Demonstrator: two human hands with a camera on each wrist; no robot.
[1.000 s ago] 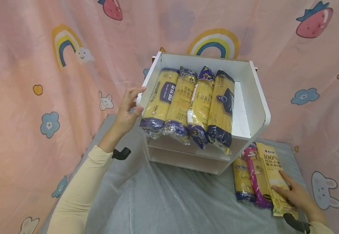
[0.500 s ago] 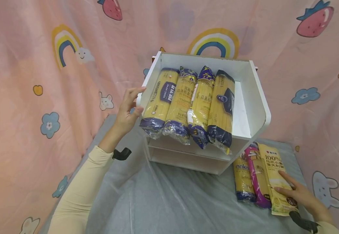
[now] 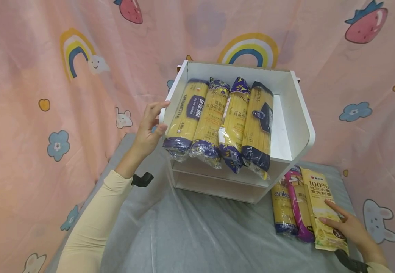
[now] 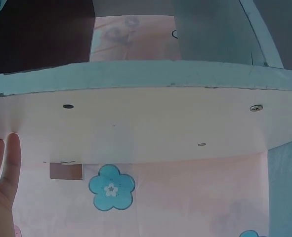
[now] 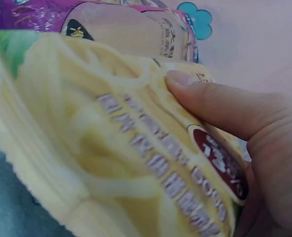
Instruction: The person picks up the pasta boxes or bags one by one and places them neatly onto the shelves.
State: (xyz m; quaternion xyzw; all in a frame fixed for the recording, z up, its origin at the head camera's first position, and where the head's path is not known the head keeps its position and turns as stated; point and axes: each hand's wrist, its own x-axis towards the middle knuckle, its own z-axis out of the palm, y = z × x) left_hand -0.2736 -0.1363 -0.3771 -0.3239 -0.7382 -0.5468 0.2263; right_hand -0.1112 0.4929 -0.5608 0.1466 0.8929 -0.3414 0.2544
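Note:
In the head view my left hand (image 3: 147,131) rests at the left side panel of a white shelf unit (image 3: 303,117), thumb near its front edge. The left wrist view shows fingers (image 4: 11,163) laid straight against the outer panel. My right hand (image 3: 350,227) grips a yellow pasta packet (image 3: 320,201) by its right edge. In the right wrist view the thumb (image 5: 210,101) presses the packet's printed face, with the other fingers mostly hidden behind it. Left of it lie a magenta-edged pasta packet (image 3: 299,208) and a blue-ended spaghetti packet (image 3: 283,210).
Several spaghetti packets (image 3: 214,117) lie side by side on the shelf's top tier, their lower ends overhanging its front. A lower compartment (image 3: 214,185) opens beneath. Grey cloth (image 3: 183,235) covers the table, and a pink patterned curtain (image 3: 156,45) hangs behind.
The yellow packet has turned slightly, its top shifting right and its lower end left. My right hand has moved a little to the right. The left hand stays put.

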